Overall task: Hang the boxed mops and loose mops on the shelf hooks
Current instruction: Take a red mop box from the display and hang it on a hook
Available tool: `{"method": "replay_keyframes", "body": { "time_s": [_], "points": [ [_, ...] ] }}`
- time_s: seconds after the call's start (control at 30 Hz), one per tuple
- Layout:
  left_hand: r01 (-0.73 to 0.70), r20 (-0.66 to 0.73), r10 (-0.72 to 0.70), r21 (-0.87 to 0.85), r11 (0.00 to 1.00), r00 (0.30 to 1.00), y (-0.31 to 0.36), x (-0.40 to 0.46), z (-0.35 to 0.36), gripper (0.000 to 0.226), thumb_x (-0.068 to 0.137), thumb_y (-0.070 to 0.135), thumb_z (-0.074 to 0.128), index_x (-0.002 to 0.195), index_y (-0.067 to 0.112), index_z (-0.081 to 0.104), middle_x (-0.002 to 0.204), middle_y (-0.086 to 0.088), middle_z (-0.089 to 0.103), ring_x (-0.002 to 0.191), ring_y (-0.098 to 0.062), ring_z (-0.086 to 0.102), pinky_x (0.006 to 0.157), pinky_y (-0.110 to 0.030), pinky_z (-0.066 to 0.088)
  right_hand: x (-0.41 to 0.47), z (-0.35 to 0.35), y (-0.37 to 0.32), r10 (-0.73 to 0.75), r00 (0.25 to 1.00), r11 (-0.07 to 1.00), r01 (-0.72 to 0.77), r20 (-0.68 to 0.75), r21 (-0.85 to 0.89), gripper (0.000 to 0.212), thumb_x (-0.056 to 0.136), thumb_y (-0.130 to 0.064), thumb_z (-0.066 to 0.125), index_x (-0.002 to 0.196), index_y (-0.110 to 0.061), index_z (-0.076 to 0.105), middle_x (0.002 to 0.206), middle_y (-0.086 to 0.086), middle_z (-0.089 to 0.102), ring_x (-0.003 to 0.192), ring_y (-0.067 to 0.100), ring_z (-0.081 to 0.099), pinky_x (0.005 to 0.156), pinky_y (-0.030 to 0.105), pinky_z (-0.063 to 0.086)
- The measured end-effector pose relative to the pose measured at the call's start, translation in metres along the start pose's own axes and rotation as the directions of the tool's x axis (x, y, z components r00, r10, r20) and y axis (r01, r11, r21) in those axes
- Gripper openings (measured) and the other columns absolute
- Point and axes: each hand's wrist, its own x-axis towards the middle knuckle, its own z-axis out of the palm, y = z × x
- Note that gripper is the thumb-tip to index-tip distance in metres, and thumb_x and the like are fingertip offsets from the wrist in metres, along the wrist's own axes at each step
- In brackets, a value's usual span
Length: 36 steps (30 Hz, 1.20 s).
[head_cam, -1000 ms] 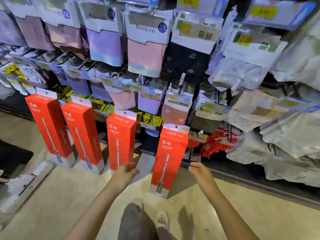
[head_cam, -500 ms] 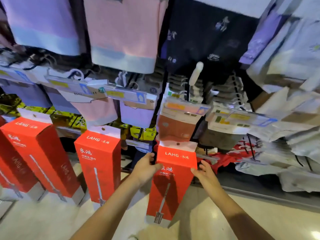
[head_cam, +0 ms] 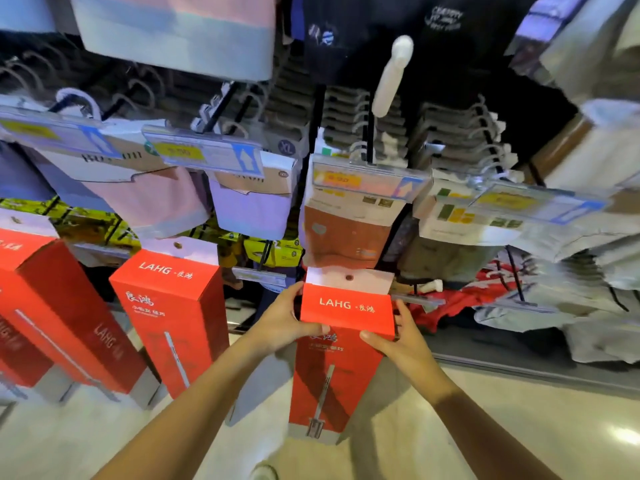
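Dim, soft-blurred, warped edges; glare on floor (head_cam: 623,436).

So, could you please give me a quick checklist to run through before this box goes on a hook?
1. Both hands grip the box near its top, left hand and right hand: ok.
2. Hang hole in the white tab shows, unblocked: ok.
3. Hole threaded on a hook: cannot tell.
4. Box upright, tab on top: ok.
5. Clear of the next box to the left: ok.
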Motion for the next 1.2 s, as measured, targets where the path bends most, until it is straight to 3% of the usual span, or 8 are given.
{"method": "replay_keyframes", "body": {
  "time_s": [0.07, 0.2, 0.4, 0.53, 0.8, 0.93, 1.07, 1.2],
  "points": [
    [-0.038, 0.009, 0.038, 0.051, 0.998, 0.999, -0.003, -0.006, -0.002, 0.072, 0.061, 0.020, 0.088, 0.122, 0.026, 0.050, 0.118, 0.004, 0.061, 0.108, -0.002, 0.059, 0.094, -0.030, 0.048, -0.002, -0.001, 0.001, -0.011, 1.000, 0.995, 0.013, 0.016, -0.098, 0.076, 0.063, -0.025, 0.088, 0.111, -0.058, 0.039, 0.109, -0.024, 0.048, 0.100, -0.015, 0.054, 0.072, 0.007, 0.046],
    [-0.003, 0.038, -0.003, 0.160, 0.987, 0.999, -0.010, -0.022, -0.004, 0.100, 0.057, 0.023, 0.091, 0.140, 0.023, 0.035, 0.137, 0.002, 0.044, 0.124, -0.015, 0.049, 0.104, -0.039, 0.043, -0.011, -0.003, 0.013, 0.029, 0.998, 0.987, -0.019, 0.062, -0.163, 0.095, 0.052, -0.029, 0.093, 0.120, -0.058, 0.034, 0.122, -0.022, 0.041, 0.119, 0.006, 0.044, 0.101, 0.038, 0.044],
    [-0.039, 0.027, 0.033, 0.302, 0.952, 0.999, -0.015, -0.044, 0.002, 0.099, 0.057, 0.029, 0.090, 0.138, 0.029, 0.034, 0.134, 0.011, 0.046, 0.121, -0.011, 0.049, 0.100, -0.034, 0.044, -0.035, -0.003, 0.019, 0.038, 0.996, 0.989, -0.027, 0.076, -0.146, 0.089, 0.054, -0.024, 0.093, 0.117, -0.053, 0.037, 0.123, -0.021, 0.052, 0.109, -0.008, 0.052, 0.074, 0.013, 0.048],
    [-0.090, 0.022, 0.087, 0.360, 0.929, 0.996, -0.017, -0.064, 0.006, 0.084, 0.055, 0.036, 0.089, 0.117, 0.054, 0.036, 0.109, 0.037, 0.049, 0.100, 0.008, 0.051, 0.076, -0.006, 0.039, -0.057, -0.004, 0.020, 0.045, 0.999, 0.989, -0.041, 0.023, -0.142, 0.093, 0.049, -0.019, 0.094, 0.124, -0.037, 0.043, 0.122, -0.019, 0.057, 0.116, 0.000, 0.052, 0.090, 0.023, 0.047],
    [-0.254, 0.118, 0.227, 0.543, 0.800, 0.967, -0.004, -0.109, 0.020, 0.092, 0.048, 0.051, 0.083, 0.131, 0.031, 0.045, 0.114, 0.019, 0.054, 0.107, -0.010, 0.050, 0.077, -0.022, 0.036, -0.144, 0.001, 0.023, 0.057, 0.984, 0.994, -0.071, -0.167, -0.079, 0.089, 0.046, -0.009, 0.095, 0.120, -0.025, 0.048, 0.117, -0.015, 0.060, 0.111, -0.001, 0.053, 0.071, 0.001, 0.044],
    [-0.345, 0.239, 0.255, 0.519, 0.782, 0.937, 0.039, -0.140, 0.026, 0.098, 0.048, 0.046, 0.085, 0.135, 0.025, 0.044, 0.122, 0.014, 0.055, 0.110, -0.007, 0.050, 0.084, -0.022, 0.037, -0.208, -0.006, -0.009, 0.061, 0.962, 0.998, -0.061, -0.265, 0.009, 0.088, 0.047, -0.004, 0.093, 0.119, -0.025, 0.049, 0.114, -0.015, 0.061, 0.105, -0.007, 0.055, 0.071, 0.003, 0.044],
    [-0.445, 0.377, 0.293, 0.422, 0.790, 0.879, 0.096, -0.187, 0.029, 0.101, 0.046, 0.050, 0.085, 0.136, 0.028, 0.043, 0.120, 0.023, 0.050, 0.105, 0.005, 0.050, 0.082, 0.001, 0.032, -0.288, -0.008, -0.048, 0.035, 0.911, 0.999, -0.016, -0.411, 0.049, 0.086, 0.048, -0.003, 0.092, 0.119, -0.024, 0.051, 0.116, -0.013, 0.061, 0.103, -0.014, 0.053, 0.078, 0.000, 0.039],
    [-0.537, 0.505, 0.328, 0.353, 0.766, 0.799, 0.155, -0.234, 0.035, 0.097, 0.052, 0.038, 0.089, 0.135, 0.027, 0.042, 0.130, 0.015, 0.052, 0.115, -0.003, 0.053, 0.097, -0.021, 0.044, -0.365, -0.006, -0.087, 0.007, 0.822, 0.993, 0.062, -0.570, 0.102, 0.086, 0.044, -0.014, 0.094, 0.115, -0.039, 0.054, 0.117, -0.017, 0.065, 0.112, -0.006, 0.055, 0.088, 0.016, 0.046]
  ]
}}
